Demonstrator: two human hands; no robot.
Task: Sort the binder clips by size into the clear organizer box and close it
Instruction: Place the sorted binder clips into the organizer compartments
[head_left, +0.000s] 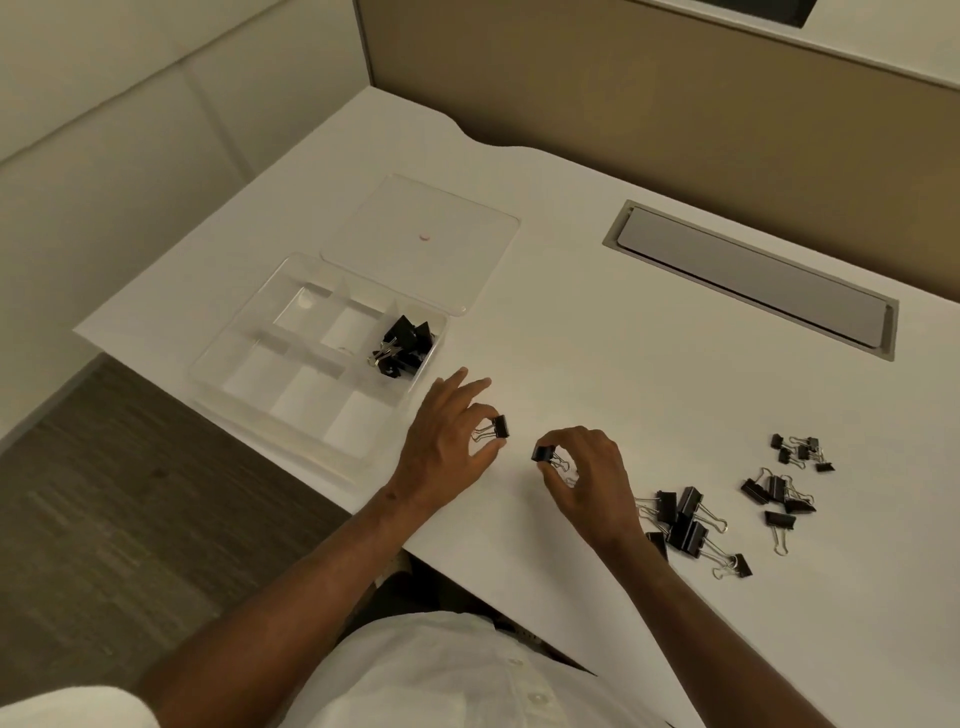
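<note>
I see my left hand (447, 441) pinching one binder clip (500, 427), right hand (582, 467) pinching another (544, 453). Mid-sort; next, drop both into organizer box (249, 415) compartments just left of left hand, w/ size matched.

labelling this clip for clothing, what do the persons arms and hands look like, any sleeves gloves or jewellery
Both hands are bare: no gloves, and no rings or watch that the view shows on the left hand or the right hand. Both forearms are uncovered to the lower edge of the picture. The person wears a white buttoned shirt.
</note>
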